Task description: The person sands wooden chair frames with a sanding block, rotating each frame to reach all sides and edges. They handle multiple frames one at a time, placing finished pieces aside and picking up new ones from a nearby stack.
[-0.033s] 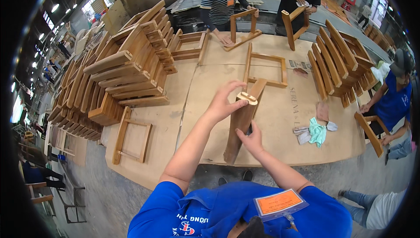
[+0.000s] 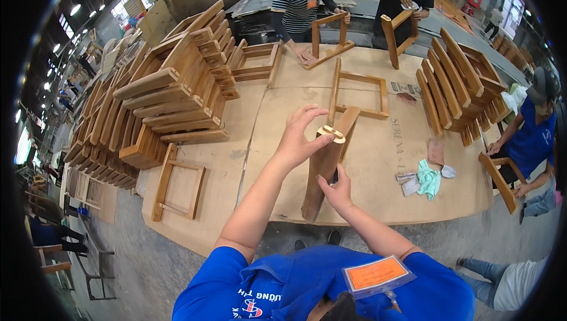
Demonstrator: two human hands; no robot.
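A brown wooden frame (image 2: 325, 167) stands up on the cardboard-covered table in front of me, its broad curved leg facing me. The pale cut end (image 2: 331, 134) of its leg, with a raised tenon, points up. My left hand (image 2: 300, 138) is open at this end, fingers spread and thumb touching its edge. Lower down, my right hand (image 2: 338, 190) grips the leg's right side, thumb in front and the other fingers hidden behind. Just beyond lies another wooden frame (image 2: 385, 99), flat on the table.
Stacked wooden frames (image 2: 177, 105) rise at the left, with a single frame (image 2: 158, 185) nearby. More stacked frames (image 2: 452, 85) stand at the right, near crumpled cloths (image 2: 429, 179). Co-workers handle frames across the table (image 2: 277, 161) and at the right.
My left hand has shifted very slightly up and left at the leg's end. The frame and my right hand have hardly moved.
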